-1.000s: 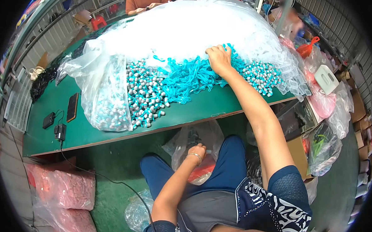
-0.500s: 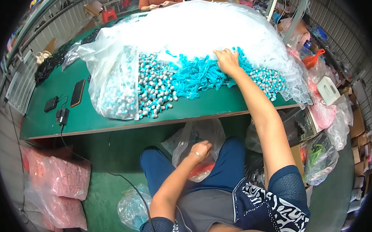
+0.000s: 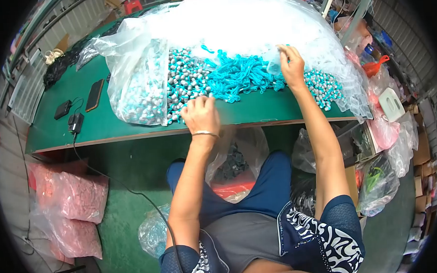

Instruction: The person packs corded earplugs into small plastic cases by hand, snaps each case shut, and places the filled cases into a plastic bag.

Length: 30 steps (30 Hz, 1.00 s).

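The left hand [image 3: 201, 117] stood over the front of the worktop [image 3: 254, 109], its bent fingers beside the nearest beads [image 3: 189, 74]; whether they gripped anything could not be told. The right hand [image 3: 292, 67] stood at the right end of the blue cords [image 3: 245, 77], fingers curled near something translucent, their grip likewise unclear. The cords lay in a tangled pile between the beads and a second bead pile [image 3: 323, 87], before the pale heap [image 3: 253, 27]. Likely faults: a pull on one cord could have dragged several, through tangling; a brush of the left hand could have rolled loose beads off the edge; the wrist band [image 3: 204, 133] could have snagged a loop.
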### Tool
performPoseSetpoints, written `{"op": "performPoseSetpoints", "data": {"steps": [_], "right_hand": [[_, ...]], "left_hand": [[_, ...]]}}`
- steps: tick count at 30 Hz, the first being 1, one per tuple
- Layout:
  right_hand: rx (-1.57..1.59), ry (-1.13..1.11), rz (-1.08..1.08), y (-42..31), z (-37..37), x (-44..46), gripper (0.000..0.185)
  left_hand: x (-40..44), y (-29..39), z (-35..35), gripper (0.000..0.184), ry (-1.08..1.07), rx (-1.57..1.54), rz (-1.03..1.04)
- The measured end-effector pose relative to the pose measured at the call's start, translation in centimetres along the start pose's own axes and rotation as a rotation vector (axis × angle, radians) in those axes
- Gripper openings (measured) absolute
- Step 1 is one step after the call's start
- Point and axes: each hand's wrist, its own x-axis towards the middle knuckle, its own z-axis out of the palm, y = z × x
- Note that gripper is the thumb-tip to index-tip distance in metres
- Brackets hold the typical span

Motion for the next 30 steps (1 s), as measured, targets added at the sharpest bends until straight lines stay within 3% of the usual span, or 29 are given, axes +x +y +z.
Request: {"op": "performPoseSetpoints", "data": {"steps": [2, 5, 7, 11, 16, 22, 25, 30], "right_hand": [[0.140, -0.242, 0.168, -1.3, -0.9, -2.1, 0.018], [0.172, -0.632, 0.202, -2.8, -1.1, -5.3, 0.019], [0.088, -0.694, 0.108, -2.1, -0.1, -7.8, 0.019], [-0.019, -0.498, -0.010, -3.1, 0.2, -10.3, 0.017], [-0.209, -0.261, 0.050, -2.0, -2.9, -9.9, 0.004], [-0.821, -0.336, 0.088, 3.0, -6.7, -8.9, 0.013], [-0.934, -0.416, 0.022, 4.5, -5.8, -9.1, 0.012], [-0.867, -0.324, 0.060, 3.5, -6.0, -8.7, 0.015]], "left_hand": [[0.5, -0.5, 1.1, 0.025, -0.055, 0.089, -0.028], [1.1, -1.1, 2.6, 0.018, -0.096, 0.185, -0.035], [1.4, -1.2, 3.0, 0.014, -0.100, 0.238, -0.020], [1.4, -0.7, 2.8, 0.016, -0.070, 0.201, 0.034], [0.8, 0.2, 1.8, 0.020, -0.112, 0.227, 0.060], [0.8, 0.2, 2.0, 0.009, -0.122, 0.183, 0.074], [0.9, 0.1, 2.5, 0.010, -0.169, 0.201, 0.069], [0.9, -0.2, 2.5, 0.015, -0.134, 0.153, 0.107]]}}
